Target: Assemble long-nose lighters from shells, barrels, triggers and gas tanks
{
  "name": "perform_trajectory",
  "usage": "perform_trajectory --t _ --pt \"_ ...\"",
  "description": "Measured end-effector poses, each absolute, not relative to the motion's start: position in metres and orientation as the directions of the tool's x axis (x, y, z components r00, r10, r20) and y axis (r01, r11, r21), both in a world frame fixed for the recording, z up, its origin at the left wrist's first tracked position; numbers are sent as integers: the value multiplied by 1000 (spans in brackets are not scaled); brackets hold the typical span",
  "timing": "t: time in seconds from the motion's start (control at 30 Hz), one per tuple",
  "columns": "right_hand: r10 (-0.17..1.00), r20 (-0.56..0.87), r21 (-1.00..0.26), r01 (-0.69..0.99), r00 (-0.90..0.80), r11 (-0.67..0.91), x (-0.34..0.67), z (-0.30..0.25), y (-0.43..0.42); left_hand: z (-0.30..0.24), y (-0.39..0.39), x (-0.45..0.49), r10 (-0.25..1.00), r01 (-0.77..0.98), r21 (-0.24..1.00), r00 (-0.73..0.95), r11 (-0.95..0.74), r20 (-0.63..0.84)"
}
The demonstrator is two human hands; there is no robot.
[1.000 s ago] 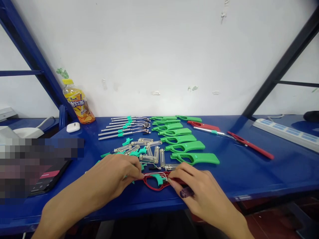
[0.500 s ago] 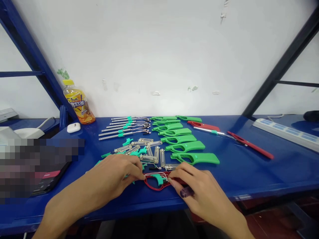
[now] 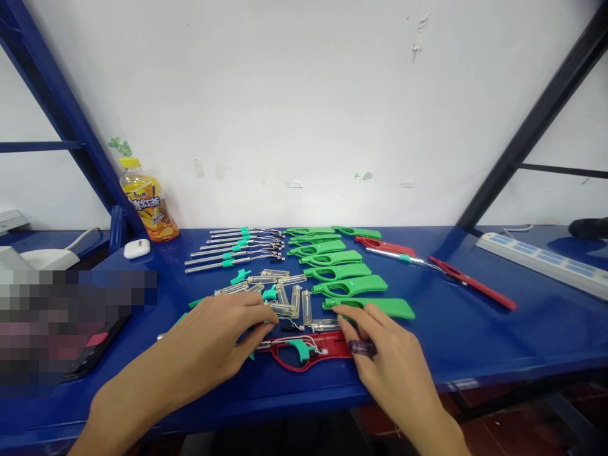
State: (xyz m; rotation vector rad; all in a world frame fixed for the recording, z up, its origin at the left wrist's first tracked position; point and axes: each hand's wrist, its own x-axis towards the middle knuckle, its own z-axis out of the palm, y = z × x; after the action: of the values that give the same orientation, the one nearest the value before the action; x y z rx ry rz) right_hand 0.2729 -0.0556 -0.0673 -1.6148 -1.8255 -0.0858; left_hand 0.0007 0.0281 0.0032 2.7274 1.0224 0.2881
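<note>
A red lighter casing half (image 3: 335,345) lies on the table between my hands, with a teal trigger (image 3: 300,349), white wires and a metal tube's end in it. My left hand (image 3: 228,332) is over the casing's left end, thumb and index finger slightly apart, nothing visible between them. My right hand (image 3: 389,348) has a dark purple handle-like piece (image 3: 362,348) tucked in its fingers; most of it is hidden. Its thumb and index fingertips are by a clear fuel tank (image 3: 325,325), near the closest green casing half (image 3: 389,308).
Several clear tanks (image 3: 306,308) and teal triggers lie behind my hands. Farther back are metal tubes with wires (image 3: 216,265) and a row of green casings (image 3: 349,286). Red casings (image 3: 479,285) and a power strip (image 3: 541,259) lie right; a drink bottle (image 3: 151,209) stands left.
Both hands have come off the wires in the red casing. My right hand has moved up and slightly right, toward the clear tank; the left has lifted slightly.
</note>
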Motion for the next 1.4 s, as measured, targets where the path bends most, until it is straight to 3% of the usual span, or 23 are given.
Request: perform_trajectory --t 0.37,0.53,0.83,1.4 --pt "899 435 -405 880 -52 248 273 -65 -56 -5 21 12 596 572 177 788 -801 153" --pt "888 457 -394 886 -41 244 272 -66 -56 -4 19 13 579 553 182 802 -813 147" --pt "902 431 -439 872 -6 216 273 -67 -55 -10 28 11 625 617 106 763 -780 163" --pt "915 403 -485 850 9 205 276 -66 -54 3 41 -22 671 621 332 740 -710 47"
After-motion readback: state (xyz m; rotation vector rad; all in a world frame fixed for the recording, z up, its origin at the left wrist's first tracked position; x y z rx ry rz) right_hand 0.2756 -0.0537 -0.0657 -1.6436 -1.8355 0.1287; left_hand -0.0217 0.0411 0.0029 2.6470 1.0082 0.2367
